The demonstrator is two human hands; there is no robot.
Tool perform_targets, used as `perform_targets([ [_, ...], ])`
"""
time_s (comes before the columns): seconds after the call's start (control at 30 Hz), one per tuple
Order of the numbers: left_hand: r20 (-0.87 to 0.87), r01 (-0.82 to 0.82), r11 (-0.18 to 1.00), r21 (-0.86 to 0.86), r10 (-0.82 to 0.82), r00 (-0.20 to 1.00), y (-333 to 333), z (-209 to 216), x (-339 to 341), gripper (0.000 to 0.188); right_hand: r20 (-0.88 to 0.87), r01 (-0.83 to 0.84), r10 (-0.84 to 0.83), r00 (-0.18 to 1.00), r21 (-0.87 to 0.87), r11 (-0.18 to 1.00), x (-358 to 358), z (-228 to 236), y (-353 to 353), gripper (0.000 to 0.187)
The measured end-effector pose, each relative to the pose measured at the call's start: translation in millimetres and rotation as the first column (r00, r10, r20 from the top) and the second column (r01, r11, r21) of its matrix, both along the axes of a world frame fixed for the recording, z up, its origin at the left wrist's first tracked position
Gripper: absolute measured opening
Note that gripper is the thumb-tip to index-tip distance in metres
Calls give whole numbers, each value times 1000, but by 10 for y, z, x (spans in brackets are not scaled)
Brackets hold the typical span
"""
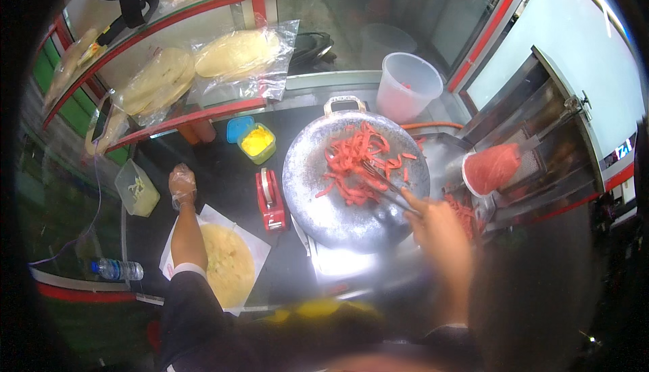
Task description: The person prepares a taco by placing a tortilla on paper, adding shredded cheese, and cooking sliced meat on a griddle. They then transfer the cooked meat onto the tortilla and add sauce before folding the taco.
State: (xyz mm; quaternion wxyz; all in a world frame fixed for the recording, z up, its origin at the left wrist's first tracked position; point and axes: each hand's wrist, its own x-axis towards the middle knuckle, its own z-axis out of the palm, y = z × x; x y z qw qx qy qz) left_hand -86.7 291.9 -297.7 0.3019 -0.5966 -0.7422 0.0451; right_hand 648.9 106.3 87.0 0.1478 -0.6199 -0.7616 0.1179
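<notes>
1. On the round metal pan [338,203], at the counter's [223,176] right side, red meat strips [351,162] lie scattered.
2. Right hand [436,226] holds its grip closed on metal tongs [385,186] that touch the strips.
3. Left hand [182,186], gloved, rests its fingers loosely bent on the counter above a flatbread [228,264].

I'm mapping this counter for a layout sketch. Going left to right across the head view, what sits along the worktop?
Water bottle → clear tub → gloved left hand → red tape dispenser → round metal pan → right hand with tongs.

Dark counter [223,176] w/ flatbread on paper [226,264], red tape dispenser [270,199], yellow-filled tub [257,142], clear tub [137,188].
</notes>
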Motion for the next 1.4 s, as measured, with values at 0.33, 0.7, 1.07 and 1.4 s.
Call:
perform_targets([
  [0.33, 415, -54, 967, 248, -55, 908, -9, 245, 228, 15, 59, 24, -30, 998, 90, 996, -268, 130, 217, 52],
  [0.7, 515, -40, 947, 319, -138, 846, 34, -14, 18, 11, 26, 146, -148, 989, 54, 988, -317, 69, 16, 54],
  [1.07, 467, -92, 948, 305, -64, 882, 137, 57, 154, 12, -93, 221, -212, 973, 98, 970, -141, -94, -415, 50],
  [1.4, 561, -195, 937, 289, 0, 828, 156, 7, 182, 13, -122, 223, -201, 972, 200, 954, -184, -56, -438, 48],
])
